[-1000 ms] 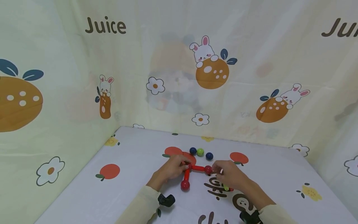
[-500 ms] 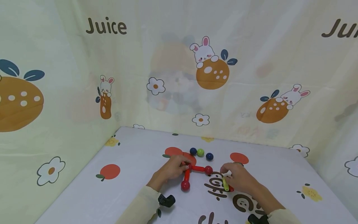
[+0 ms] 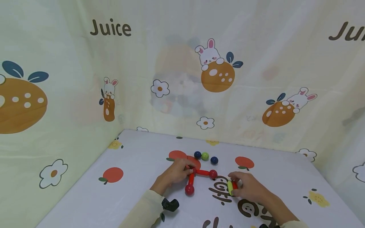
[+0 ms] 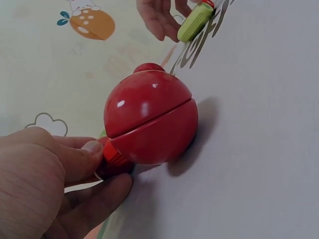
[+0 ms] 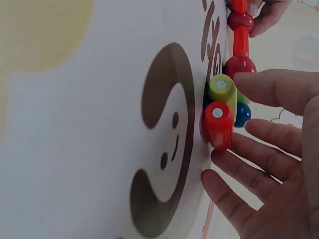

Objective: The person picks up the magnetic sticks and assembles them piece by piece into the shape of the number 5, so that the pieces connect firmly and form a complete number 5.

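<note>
i've got the left hand [image 3: 179,171] up on my head feed, pinched on the corner of the red frame [image 3: 203,173], balls and sticks joined on the worktop [image 3: 142,152]. to the frame's right, here's the right hand [image 3: 249,186], fingers loosely spread about a green stick [image 3: 230,188] and a red stick [image 3: 235,185], side by side; contact, i can't tell. beyond the frame i see two navy balls [image 3: 214,160] and a green ball [image 3: 205,156].
</note>
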A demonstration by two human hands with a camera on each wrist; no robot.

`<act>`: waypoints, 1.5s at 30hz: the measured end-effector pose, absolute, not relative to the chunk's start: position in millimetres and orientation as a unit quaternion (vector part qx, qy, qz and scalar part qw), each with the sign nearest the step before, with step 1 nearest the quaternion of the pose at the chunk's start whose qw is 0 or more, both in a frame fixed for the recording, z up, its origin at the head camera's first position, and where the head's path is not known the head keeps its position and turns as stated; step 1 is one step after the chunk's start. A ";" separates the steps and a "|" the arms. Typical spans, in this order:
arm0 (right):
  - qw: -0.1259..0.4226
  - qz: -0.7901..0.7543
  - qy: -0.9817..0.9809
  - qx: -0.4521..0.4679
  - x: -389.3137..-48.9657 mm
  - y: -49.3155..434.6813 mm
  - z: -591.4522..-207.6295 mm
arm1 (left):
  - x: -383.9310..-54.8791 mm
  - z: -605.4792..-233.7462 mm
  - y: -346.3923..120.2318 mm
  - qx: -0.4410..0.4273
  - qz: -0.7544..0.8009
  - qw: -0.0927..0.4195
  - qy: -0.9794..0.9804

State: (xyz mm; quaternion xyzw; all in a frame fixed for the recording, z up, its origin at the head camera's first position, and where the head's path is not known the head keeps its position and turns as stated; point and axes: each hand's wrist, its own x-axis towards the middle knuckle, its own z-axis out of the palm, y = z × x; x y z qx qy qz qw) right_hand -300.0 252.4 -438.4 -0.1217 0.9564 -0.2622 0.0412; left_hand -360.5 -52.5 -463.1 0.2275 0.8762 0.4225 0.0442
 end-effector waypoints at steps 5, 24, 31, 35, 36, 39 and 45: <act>0.055 -0.274 0.954 -0.111 -296.2 256.4 -439.2 | -361.4 -465.3 -53.4 0.227 0.426 0.045 0.874; 0.004 -0.255 0.959 -0.124 -296.5 264.8 -441.8 | -360.9 -466.3 -54.4 0.223 0.425 0.042 0.877; -0.019 -0.264 0.951 -0.158 -300.1 261.5 -444.7 | -359.8 -465.6 -54.9 0.227 0.424 0.041 0.876; -0.031 -0.268 0.947 -0.173 -299.7 256.0 -443.0 | -359.7 -464.8 -54.7 0.226 0.422 0.042 0.877; -0.036 -0.266 0.946 -0.181 -299.8 254.3 -442.2 | -359.9 -464.7 -54.8 0.226 0.422 0.041 0.877; -0.051 -0.261 0.942 -0.202 -299.7 248.0 -439.6 | -360.5 -464.5 -55.0 0.225 0.423 0.040 0.877; -0.025 -0.279 0.940 -0.197 -300.1 232.4 -434.1 | -361.7 -464.9 -54.0 0.223 0.427 0.046 0.875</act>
